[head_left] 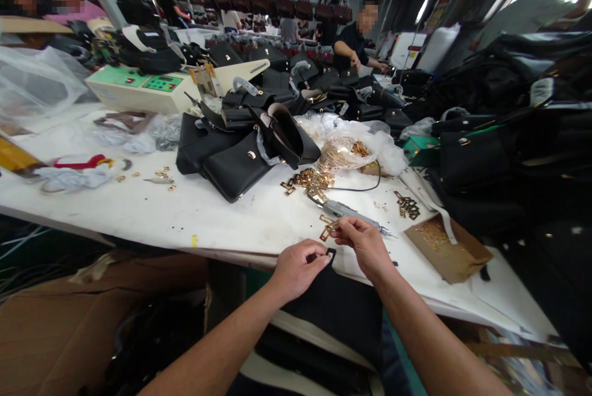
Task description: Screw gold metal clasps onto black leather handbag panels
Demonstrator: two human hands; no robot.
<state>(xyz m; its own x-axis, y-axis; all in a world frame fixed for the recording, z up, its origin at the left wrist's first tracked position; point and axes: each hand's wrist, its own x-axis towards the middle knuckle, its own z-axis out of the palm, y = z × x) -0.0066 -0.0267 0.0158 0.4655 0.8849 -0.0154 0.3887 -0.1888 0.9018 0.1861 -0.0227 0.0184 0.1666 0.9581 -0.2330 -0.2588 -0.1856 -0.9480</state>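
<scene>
Near the table's front edge, my left hand (300,268) pinches the tab of a black leather bag piece (342,303) that lies across my lap. A small rectangular cut-out shows in that tab, beside my fingertips. Just above it, my right hand (361,240) is closed on a small gold metal plate (326,232) with a slot in it. Behind my right hand lies a grey electric screwdriver (354,212), its tip pointing right. A heap of gold metal fittings (314,179) sits beyond the screwdriver, close to its cord.
Black bags (238,165) are piled across the table's middle and back. At right are a cardboard tray of tiny gold parts (462,257) and loose fittings (407,205). A beige machine (139,90) stands back left; a cardboard box (60,322) is below left. A co-worker (349,38) stands opposite.
</scene>
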